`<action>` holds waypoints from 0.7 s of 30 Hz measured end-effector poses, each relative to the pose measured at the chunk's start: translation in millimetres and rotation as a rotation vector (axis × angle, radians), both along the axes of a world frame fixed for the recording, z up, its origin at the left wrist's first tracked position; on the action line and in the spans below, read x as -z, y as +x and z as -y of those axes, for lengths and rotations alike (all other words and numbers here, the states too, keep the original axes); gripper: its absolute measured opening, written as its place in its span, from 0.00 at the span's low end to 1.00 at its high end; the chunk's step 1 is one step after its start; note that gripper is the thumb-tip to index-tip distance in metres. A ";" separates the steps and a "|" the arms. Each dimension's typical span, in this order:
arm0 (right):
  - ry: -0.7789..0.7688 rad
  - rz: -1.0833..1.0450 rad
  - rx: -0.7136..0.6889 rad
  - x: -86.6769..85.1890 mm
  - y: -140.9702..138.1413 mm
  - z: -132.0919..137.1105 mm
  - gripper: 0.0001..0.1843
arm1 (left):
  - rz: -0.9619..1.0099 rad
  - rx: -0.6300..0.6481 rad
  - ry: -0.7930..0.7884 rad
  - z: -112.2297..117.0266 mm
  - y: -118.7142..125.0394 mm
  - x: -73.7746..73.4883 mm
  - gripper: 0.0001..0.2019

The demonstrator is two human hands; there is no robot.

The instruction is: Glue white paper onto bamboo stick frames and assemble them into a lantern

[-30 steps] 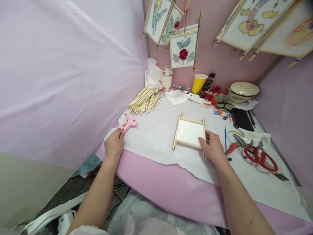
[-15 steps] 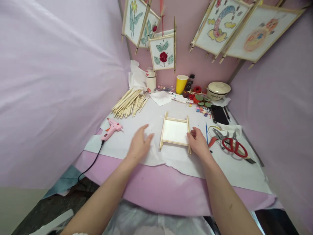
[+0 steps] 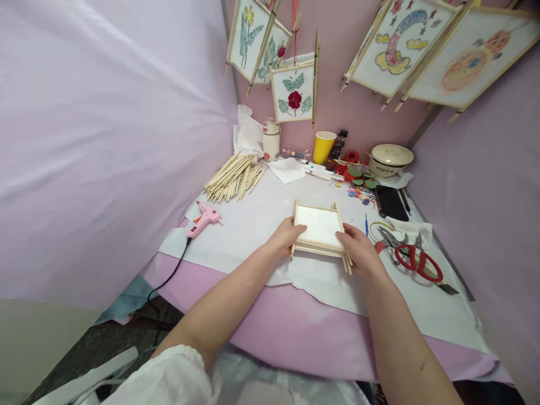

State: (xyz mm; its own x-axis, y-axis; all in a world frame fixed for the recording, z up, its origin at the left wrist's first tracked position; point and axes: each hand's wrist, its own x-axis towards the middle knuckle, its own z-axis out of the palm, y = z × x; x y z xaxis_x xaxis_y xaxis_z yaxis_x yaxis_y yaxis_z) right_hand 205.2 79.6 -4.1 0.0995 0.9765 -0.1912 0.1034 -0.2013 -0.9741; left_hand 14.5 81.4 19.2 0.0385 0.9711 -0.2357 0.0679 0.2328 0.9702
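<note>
A lantern frame (image 3: 319,225) of thin wooden sticks with a white panel is between my hands over the table. My left hand (image 3: 288,234) grips its left side, the thumb lying on the panel's edge. On the opposite side my right hand (image 3: 356,243) is closed round the sticks, its thumb also over the panel. Stick ends jut out at the corners. The fingers under the frame are hidden. Closest to my right hand on the table are a blue thin brush (image 3: 367,225) and red-handled scissors (image 3: 417,262).
A pink glue gun (image 3: 203,219) with a black cord lies left. Behind it is a pile of sticks (image 3: 234,175). A bottle (image 3: 270,140), yellow cup (image 3: 324,147), lidded bowl (image 3: 390,160) and phone (image 3: 391,202) stand or lie farther back. Decorated lanterns (image 3: 294,97) hang above.
My left hand has moved right and taken hold of the frame's left side. The frame is now raised and tilted between both hands. The view has shifted slightly.
</note>
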 end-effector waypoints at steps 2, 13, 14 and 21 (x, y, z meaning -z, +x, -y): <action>0.008 -0.092 -0.069 -8.7 0.1 1.9 0.26 | 0.076 0.009 0.070 4.3 1.7 -6.0 0.29; 0.489 -0.227 -0.163 -33.4 -21.7 -20.7 0.23 | -0.024 -0.113 0.629 -10.9 -26.3 -1.6 0.23; 0.481 -0.210 -0.164 -29.2 -24.3 -21.4 0.24 | -0.023 -0.121 0.619 -12.8 -26.8 4.6 0.23; 0.508 -0.144 -0.118 -13.9 -38.1 -23.9 0.26 | -0.010 -0.177 0.595 -18.6 -20.4 17.2 0.20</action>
